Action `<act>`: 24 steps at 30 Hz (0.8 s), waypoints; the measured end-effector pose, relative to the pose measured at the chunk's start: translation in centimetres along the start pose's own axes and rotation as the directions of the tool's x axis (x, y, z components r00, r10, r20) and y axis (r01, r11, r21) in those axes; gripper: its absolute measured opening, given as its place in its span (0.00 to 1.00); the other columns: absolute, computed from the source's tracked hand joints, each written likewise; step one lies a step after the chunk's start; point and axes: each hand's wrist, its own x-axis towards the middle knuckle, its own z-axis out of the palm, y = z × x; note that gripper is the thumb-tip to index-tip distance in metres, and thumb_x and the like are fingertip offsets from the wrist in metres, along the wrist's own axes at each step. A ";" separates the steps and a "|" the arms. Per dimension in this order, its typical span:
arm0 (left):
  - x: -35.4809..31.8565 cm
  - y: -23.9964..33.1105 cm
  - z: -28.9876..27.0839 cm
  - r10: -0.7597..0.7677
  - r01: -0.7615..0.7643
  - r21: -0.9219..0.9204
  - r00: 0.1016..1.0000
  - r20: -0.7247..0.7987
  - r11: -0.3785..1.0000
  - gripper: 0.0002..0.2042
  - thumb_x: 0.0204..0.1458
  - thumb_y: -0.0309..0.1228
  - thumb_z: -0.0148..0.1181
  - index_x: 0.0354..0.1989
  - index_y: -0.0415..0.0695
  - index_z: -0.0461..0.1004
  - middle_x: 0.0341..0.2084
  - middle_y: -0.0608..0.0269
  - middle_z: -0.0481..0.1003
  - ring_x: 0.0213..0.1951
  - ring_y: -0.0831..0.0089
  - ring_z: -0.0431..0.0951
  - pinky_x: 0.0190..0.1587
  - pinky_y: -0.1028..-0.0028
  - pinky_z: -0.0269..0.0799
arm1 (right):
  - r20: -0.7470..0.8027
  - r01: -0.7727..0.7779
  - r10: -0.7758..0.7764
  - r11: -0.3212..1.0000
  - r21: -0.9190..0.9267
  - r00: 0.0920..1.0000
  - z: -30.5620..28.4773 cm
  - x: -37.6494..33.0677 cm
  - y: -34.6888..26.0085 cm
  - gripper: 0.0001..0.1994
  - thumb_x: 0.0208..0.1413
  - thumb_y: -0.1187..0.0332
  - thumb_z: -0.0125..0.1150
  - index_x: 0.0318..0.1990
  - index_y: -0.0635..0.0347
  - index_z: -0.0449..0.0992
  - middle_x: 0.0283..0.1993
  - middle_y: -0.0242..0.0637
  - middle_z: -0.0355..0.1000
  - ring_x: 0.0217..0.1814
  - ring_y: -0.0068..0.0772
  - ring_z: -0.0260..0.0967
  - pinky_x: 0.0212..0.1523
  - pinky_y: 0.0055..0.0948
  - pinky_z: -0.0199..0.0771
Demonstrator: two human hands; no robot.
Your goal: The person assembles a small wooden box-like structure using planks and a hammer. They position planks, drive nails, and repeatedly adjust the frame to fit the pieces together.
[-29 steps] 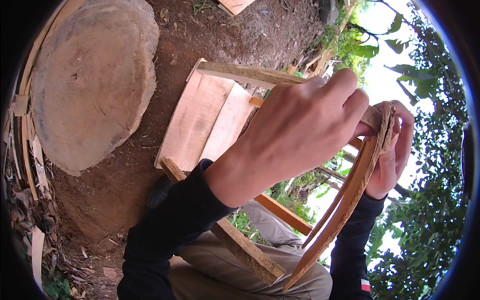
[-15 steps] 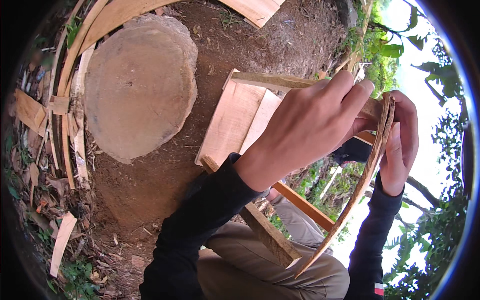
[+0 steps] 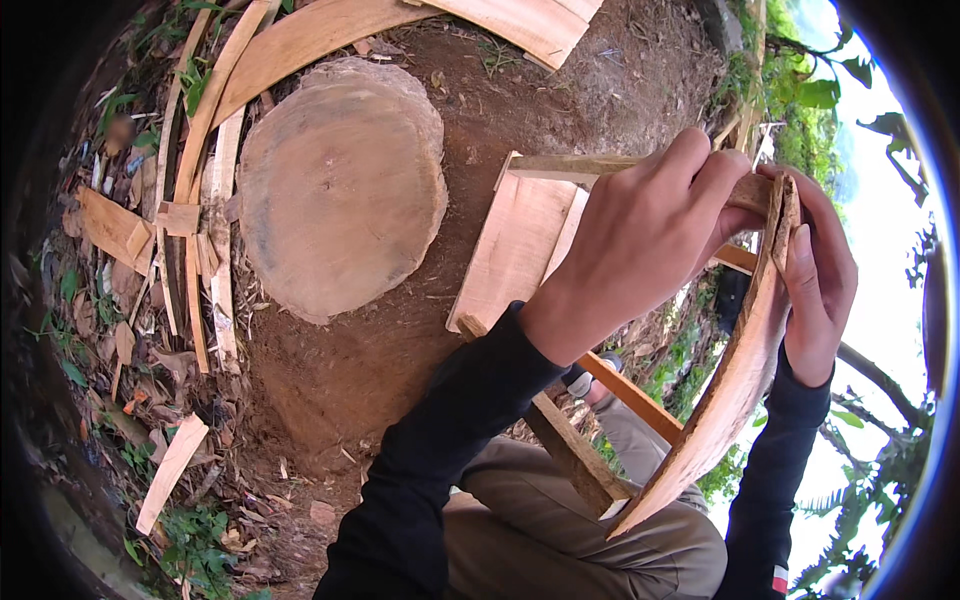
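A wooden frame of bars and boards is tipped in front of me above my legs. My left hand (image 3: 650, 245) is closed near its top, fingers curled over the upper wooden bar (image 3: 570, 165); the fingertips are partly hidden. On the right, my right hand (image 3: 820, 275) grips the upper end of a rough-edged board (image 3: 725, 385), thumb on the near face and fingers behind. A lower bar (image 3: 640, 398) runs to that board, and a thicker bar (image 3: 575, 450) ends beside its lower tip. Pale planks (image 3: 515, 240) form the frame's far left side.
A broad round tree stump (image 3: 340, 190) stands on bare soil at the left. Long curved wood strips (image 3: 190, 170) lie beyond it, and a plank (image 3: 535, 25) lies at the top. A loose wood piece (image 3: 172, 470) rests among leaves at lower left. Foliage (image 3: 860, 500) fills the right side.
The whole view has shifted, with the stump and ground further right in it. The rough board has turned and shows more of its broad face. Both hands keep their hold.
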 end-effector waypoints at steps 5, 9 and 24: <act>0.0 0.0 0.0 0.003 -0.003 -0.011 1.000 -0.015 1.000 0.17 0.47 0.28 0.68 0.46 0.45 0.72 0.31 0.60 0.67 0.27 0.62 0.76 0.28 0.67 0.71 | 0.001 -0.002 0.002 0.999 -0.045 1.000 -0.5 0.1 0.3 0.21 0.62 0.68 0.50 0.59 0.72 0.67 0.56 0.49 0.71 0.59 0.34 0.67 0.63 0.32 0.61; 0.2 0.1 0.0 0.015 -0.015 0.032 1.000 0.004 0.999 0.16 0.48 0.32 0.67 0.43 0.42 0.71 0.30 0.59 0.67 0.27 0.64 0.77 0.27 0.69 0.73 | -0.006 -0.003 0.003 0.998 -0.066 1.000 -0.5 0.3 0.3 0.21 0.63 0.67 0.50 0.59 0.72 0.67 0.57 0.49 0.71 0.59 0.34 0.67 0.63 0.32 0.61; -4.1 -1.2 -6.2 -0.529 0.487 -0.355 0.848 -0.028 0.798 0.10 0.64 0.35 0.52 0.36 0.41 0.71 0.16 0.77 0.60 0.17 0.91 0.54 0.18 0.81 0.50 | 0.145 0.096 -0.061 0.965 -0.243 0.987 -1.9 0.5 1.3 0.23 0.66 0.62 0.44 0.62 0.69 0.64 0.60 0.46 0.69 0.64 0.34 0.64 0.66 0.32 0.55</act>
